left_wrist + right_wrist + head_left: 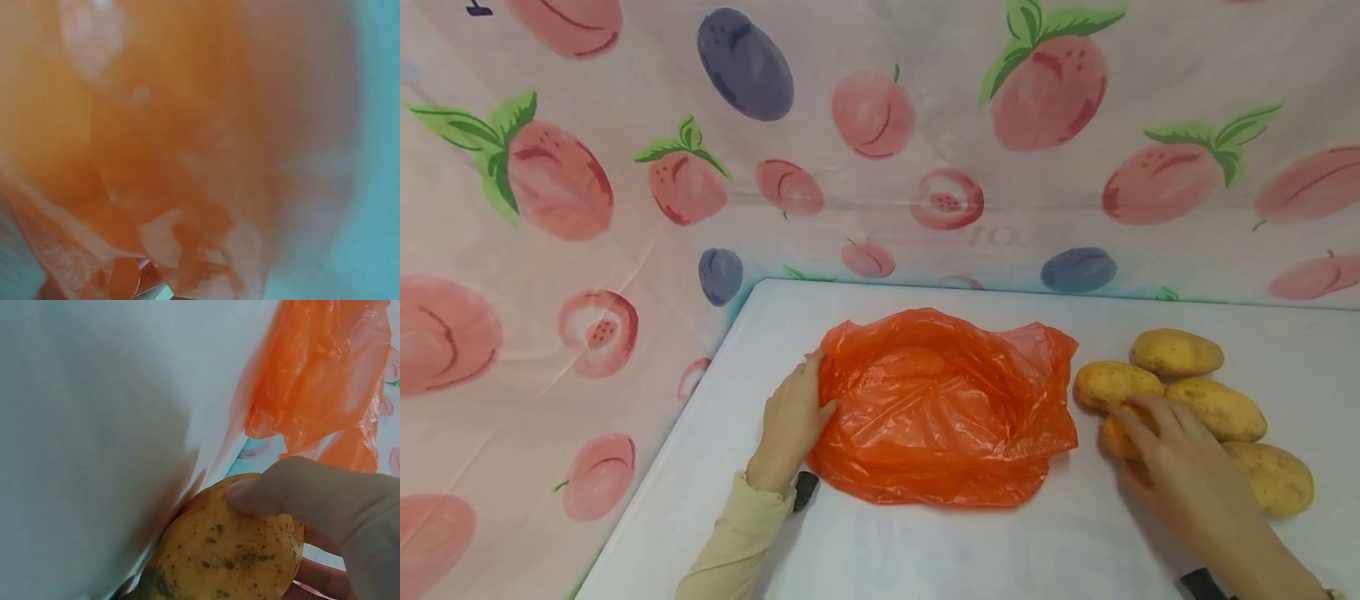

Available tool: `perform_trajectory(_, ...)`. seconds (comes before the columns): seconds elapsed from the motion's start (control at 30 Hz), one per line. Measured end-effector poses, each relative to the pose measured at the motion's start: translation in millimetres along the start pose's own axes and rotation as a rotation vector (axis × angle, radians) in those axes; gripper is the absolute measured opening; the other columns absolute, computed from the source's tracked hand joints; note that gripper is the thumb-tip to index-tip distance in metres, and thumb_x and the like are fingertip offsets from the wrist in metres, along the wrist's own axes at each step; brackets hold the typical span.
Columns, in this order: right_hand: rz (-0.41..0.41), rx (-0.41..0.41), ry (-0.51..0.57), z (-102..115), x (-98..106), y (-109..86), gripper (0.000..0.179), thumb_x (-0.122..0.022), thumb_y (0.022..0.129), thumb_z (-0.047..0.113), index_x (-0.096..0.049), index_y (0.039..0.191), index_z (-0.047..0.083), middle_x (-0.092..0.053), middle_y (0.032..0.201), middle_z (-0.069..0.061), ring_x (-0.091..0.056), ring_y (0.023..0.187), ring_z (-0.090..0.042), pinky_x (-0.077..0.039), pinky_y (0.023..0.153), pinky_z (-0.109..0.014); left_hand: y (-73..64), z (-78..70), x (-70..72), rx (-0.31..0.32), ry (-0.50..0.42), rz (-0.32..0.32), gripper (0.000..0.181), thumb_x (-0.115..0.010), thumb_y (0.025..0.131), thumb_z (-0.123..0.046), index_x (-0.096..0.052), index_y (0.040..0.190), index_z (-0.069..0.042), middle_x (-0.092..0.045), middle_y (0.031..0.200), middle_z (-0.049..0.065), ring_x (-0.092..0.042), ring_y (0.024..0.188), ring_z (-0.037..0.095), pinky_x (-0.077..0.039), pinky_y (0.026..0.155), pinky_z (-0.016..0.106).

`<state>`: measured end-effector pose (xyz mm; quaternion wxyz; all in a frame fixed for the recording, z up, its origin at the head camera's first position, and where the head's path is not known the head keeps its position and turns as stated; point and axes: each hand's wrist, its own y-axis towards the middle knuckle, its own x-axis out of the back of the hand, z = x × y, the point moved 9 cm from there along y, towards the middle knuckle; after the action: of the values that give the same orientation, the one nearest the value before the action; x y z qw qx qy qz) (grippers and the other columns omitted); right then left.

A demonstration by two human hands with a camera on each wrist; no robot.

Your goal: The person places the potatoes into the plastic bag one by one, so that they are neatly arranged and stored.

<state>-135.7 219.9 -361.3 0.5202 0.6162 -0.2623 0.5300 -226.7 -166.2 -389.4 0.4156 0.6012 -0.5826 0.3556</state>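
A thin orange plastic bag [925, 408] lies spread on the white table, its mouth gaping. At its left edge, my left hand [792, 421] holds the plastic between thumb and fingers. Orange film fills most of the left wrist view, blurred. To the right of the bag, my right hand [1191, 467] grips a yellow-brown potato [1118, 437]. In the right wrist view the thumb presses on this dark-spotted potato [228, 550], and the fingers curl round its far side. Other potatoes lie close about that hand, one [1116, 384] just beyond it and one [1270, 478] to its right.
Two more potatoes, one [1177, 352] at the back and one [1217, 409] in the middle, complete the cluster. A fruit-patterned cloth [880, 200] hangs behind the table [940, 550] and along its left side.
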Motion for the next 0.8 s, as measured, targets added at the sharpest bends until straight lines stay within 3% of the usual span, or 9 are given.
perform_trajectory(0.13, -0.013, 0.017, 0.014, 2, 5, 2.3, 0.064, -0.087, 0.063, 0.012, -0.062, 0.121, -0.002, -0.053, 0.123, -0.025, -0.047, 0.112, -0.045, -0.046, 0.090, -0.065, 1.1, 1.4, 4.4, 0.006, 0.011, -0.040, 0.070, -0.081, 0.083, -0.015, -0.045, 0.142, -0.004, -0.060, 0.125, 0.019, -0.058, 0.106, 0.034, -0.056, 0.087, 0.052)
perform_trajectory(0.17, -0.021, 0.023, 0.019, 3, 7, 2.9, 0.058, -0.084, 0.073, 0.023, -0.062, 0.121, -0.002, -0.054, 0.122, -0.025, -0.047, 0.112, -0.045, -0.046, 0.089, -0.065, 1.4, 2.0, 5.8, 0.011, 0.013, -0.052, 0.068, -0.081, 0.083, -0.015, -0.047, 0.141, -0.004, -0.060, 0.125, 0.019, -0.057, 0.107, 0.034, -0.056, 0.087, 0.051)
perform_trajectory(0.27, -0.047, 0.037, 0.029, 5, 12, 4.3, 0.065, -0.054, 0.095, 0.058, -0.063, 0.120, 0.000, -0.055, 0.120, -0.024, -0.049, 0.109, -0.043, -0.047, 0.088, -0.064, 2.1, 4.0, 9.2, 0.021, 0.018, -0.080, 0.064, -0.080, 0.084, -0.016, -0.050, 0.138, -0.002, -0.058, 0.125, 0.020, -0.054, 0.108, 0.034, -0.055, 0.089, 0.050)
perform_trajectory(0.37, -0.073, 0.042, 0.036, 6, 17, 5.9, 0.093, -0.008, 0.093, 0.070, -0.063, 0.119, 0.000, -0.055, 0.118, -0.023, -0.051, 0.105, -0.042, -0.047, 0.086, -0.063, 1.5, 6.8, 10.2, 0.047, 0.001, -0.077, 0.066, -0.080, 0.084, -0.018, -0.048, 0.138, -0.001, -0.057, 0.124, 0.021, -0.054, 0.108, 0.035, -0.055, 0.089, 0.052)
perform_trajectory(0.47, -0.081, 0.040, 0.029, 7, 20, 7.6, 0.095, -0.007, 0.092, 0.072, -0.063, 0.118, 0.000, -0.055, 0.118, -0.024, -0.052, 0.104, -0.044, -0.046, 0.085, -0.063, 1.1, 9.9, 9.1, 0.073, -0.022, -0.055, 0.070, -0.080, 0.084, -0.020, -0.043, 0.141, -0.001, -0.057, 0.123, 0.021, -0.057, 0.106, 0.035, -0.055, 0.089, 0.054)
perform_trajectory(0.57, -0.086, 0.044, 0.021, 8, 23, 9.1, 0.095, -0.008, 0.092, 0.072, -0.064, 0.117, -0.001, -0.055, 0.118, -0.024, -0.052, 0.104, -0.045, -0.047, 0.084, -0.063, 0.8, 11.9, 8.6, 0.087, -0.040, -0.040, 0.073, -0.079, 0.085, -0.020, -0.040, 0.143, -0.001, -0.059, 0.121, 0.021, -0.059, 0.104, 0.036, -0.055, 0.089, 0.054)
perform_trajectory(0.63, -0.071, 0.042, 0.018, 7, 24, 10.0, 0.080, -0.036, 0.095, 0.071, -0.063, 0.119, -0.001, -0.054, 0.120, -0.025, -0.051, 0.105, -0.045, -0.046, 0.085, -0.063, 0.8, 12.9, 8.4, 0.094, -0.050, -0.032, 0.073, -0.079, 0.085, -0.020, -0.040, 0.144, -0.001, -0.060, 0.121, 0.021, -0.060, 0.104, 0.036, -0.055, 0.090, 0.054)
perform_trajectory(0.73, -0.040, 0.028, 0.007, 6, 26, 11.7, 0.059, -0.077, 0.081, 0.042, -0.063, 0.120, -0.001, -0.053, 0.122, -0.025, -0.049, 0.107, -0.045, -0.047, 0.086, -0.063, 0.8, 14.9, 7.6, 0.113, -0.059, -0.015, 0.073, -0.078, 0.086, -0.021, -0.040, 0.145, -0.001, -0.060, 0.122, 0.021, -0.061, 0.106, 0.036, -0.054, 0.092, 0.054)
perform_trajectory(0.8, -0.019, 0.020, 0.001, 6, 26, 13.3, 0.062, -0.086, 0.065, 0.015, -0.063, 0.121, -0.001, -0.053, 0.124, -0.025, -0.049, 0.109, -0.044, -0.047, 0.087, -0.064, 0.8, 16.1, 6.7, 0.125, -0.062, -0.003, 0.073, -0.078, 0.086, -0.021, -0.040, 0.145, 0.000, -0.060, 0.123, 0.021, -0.060, 0.106, 0.036, -0.054, 0.093, 0.054)
